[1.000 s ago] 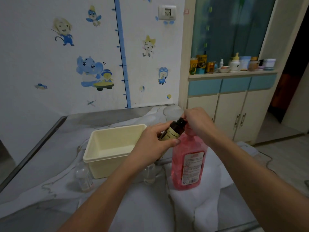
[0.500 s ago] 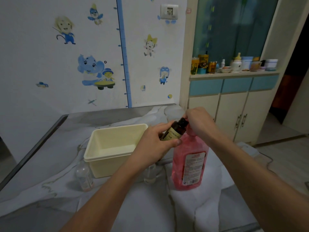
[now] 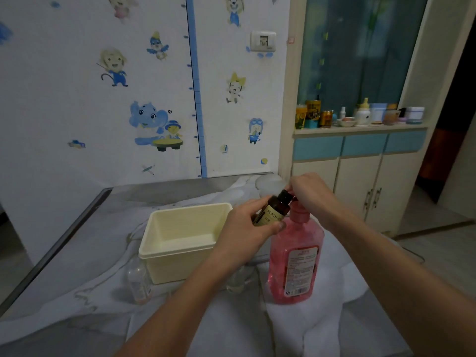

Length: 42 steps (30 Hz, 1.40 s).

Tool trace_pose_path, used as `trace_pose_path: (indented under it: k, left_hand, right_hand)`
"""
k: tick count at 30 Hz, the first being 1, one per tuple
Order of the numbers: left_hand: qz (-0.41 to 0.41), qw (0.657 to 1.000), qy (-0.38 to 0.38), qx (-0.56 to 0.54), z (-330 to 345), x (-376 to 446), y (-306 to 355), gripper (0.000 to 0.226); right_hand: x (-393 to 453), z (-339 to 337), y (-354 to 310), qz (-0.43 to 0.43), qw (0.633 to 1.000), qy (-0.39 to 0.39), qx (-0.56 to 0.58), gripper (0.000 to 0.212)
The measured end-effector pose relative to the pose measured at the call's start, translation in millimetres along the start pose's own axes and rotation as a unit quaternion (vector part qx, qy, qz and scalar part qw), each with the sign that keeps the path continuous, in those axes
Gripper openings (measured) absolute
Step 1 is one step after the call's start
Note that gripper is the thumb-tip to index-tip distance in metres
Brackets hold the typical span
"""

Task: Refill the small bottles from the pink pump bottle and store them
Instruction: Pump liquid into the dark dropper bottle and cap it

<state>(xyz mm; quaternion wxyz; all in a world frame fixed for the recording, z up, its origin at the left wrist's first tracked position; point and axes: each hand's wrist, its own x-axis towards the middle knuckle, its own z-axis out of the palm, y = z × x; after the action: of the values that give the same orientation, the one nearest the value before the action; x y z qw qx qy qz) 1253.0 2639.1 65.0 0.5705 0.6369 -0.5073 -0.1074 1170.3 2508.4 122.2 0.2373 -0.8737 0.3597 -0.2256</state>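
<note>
Brown bottle (image 3: 273, 210) gripped tilted in left hand (image 3: 243, 234), mouth beside pink pump bottle (image 3: 296, 256) head; right hand (image 3: 307, 193) curled over pump.

The far wall (image 3: 77, 104) carries blue cartoon stickers and a height-chart strip (image 3: 197, 99). To the right, a cabinet (image 3: 358, 181) under a dim window (image 3: 360, 47) holds jars.

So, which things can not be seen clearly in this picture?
- Pump head of the pink pump bottle, head view: covered by the right hand.
- Brown bottle fill level: dark glass, left hand covers its base.
- Clear bottle beside the cream bin: blurred, contents unclear.
</note>
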Motion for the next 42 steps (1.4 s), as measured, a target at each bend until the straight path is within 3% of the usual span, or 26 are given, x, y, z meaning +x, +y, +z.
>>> trace_pose_path:
  k: [5, 12, 16, 20, 21, 25, 29, 31, 35, 38, 42]
  left_hand:
    - [-0.028, 0.999, 0.017, -0.011, -0.6, -6.5, -4.6, 0.041]
    - [-0.042, 0.998, 0.035, -0.018, -14.5, -10.3, -5.2, 0.040]
    - [-0.053, 0.997, 0.054, -0.025, -25.1, -12.9, -5.3, 0.040]
    - [-0.062, 0.996, 0.059, -0.032, -33.7, -19.5, -9.1, 0.042]
    - [-0.063, 0.996, 0.060, -0.033, -35.4, -21.0, -10.8, 0.043]
    - [-0.073, 0.993, 0.084, -0.046, -44.2, -25.8, -17.3, 0.047]
    - [-0.074, 0.990, 0.106, -0.050, -59.6, -33.3, -23.0, 0.046]
    - [-0.087, 0.988, 0.122, -0.027, -68.2, -38.2, -28.3, 0.049]
    - [-0.104, 0.985, 0.137, -0.029, -83.6, -48.3, -42.6, 0.049]
    - [-0.104, 0.984, 0.141, -0.035, -92.3, -55.5, -50.7, 0.048]
    - [-0.109, 0.983, 0.143, -0.030, -97.3, -61.2, -59.8, 0.050]
  right_hand:
    - [-0.3, -4.9, -8.4, 0.007, 0.998, -0.050, 0.033, 0.019]
    - [2.0, -5.3, -8.6, 0.021, 0.998, -0.042, 0.044, 0.016]
    - [-1.1, -10.1, -10.0, 0.036, 0.986, -0.017, 0.159, 0.029]
    - [-18.4, -21.2, -25.9, -0.086, 0.980, 0.110, 0.142, 0.023]
    - [-25.1, -22.1, -32.4, -0.129, 0.974, 0.106, 0.150, 0.021]
    - [-53.9, -9.3, -54.5, -0.231, 0.960, -0.111, 0.114, 0.017]
    - [-80.6, 29.2, -69.7, -0.281, 0.906, -0.313, -0.045, 0.013]
    - [-94.4, 62.8, -68.5, -0.316, 0.869, -0.368, -0.098, 0.014]
    - [-121.7, 127.6, -55.7, -0.428, 0.809, -0.344, -0.208, 0.033]
    - [-131.8, 160.5, -48.1, -0.547, 0.752, -0.289, -0.228, 0.048]
    - [-135.6, 183.0, -47.2, -0.583, 0.729, -0.287, -0.214, 0.036]
